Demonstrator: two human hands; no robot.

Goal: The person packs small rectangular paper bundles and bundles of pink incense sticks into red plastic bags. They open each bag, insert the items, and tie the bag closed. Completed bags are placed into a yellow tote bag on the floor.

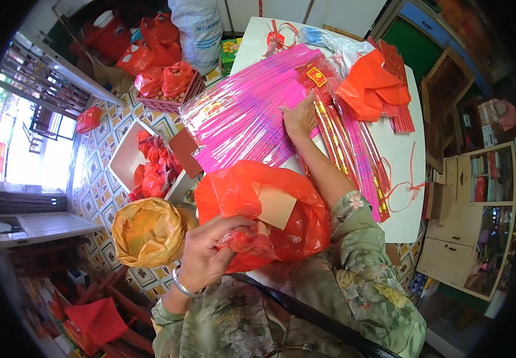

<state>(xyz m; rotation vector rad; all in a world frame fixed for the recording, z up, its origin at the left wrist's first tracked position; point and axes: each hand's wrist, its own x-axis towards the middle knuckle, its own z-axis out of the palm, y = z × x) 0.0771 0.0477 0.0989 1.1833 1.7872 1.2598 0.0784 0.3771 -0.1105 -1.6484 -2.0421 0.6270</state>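
Observation:
My left hand (215, 248) grips the gathered edge of a red plastic bag (300, 237) at the front of the white table (403, 223). Tan paper (278, 206) lies in the bag's opening. Farther out, my right hand (300, 115) rests at the right side of long pink sticks in clear plastic wrap (249, 112), its fingertips by a red and gold packet (316, 77); whether it grips anything is hidden. Narrow red and gold packets (331, 134) lie to the right of that hand, beside another pink bundle (360, 156).
An orange-red plastic bag (369, 87) and red bundles (396, 80) lie at the table's far right. Red string (407, 190) lies near the right edge. A yellow bag-lined bin (148, 232) and a white tub (128, 143) with red bags stand at the left.

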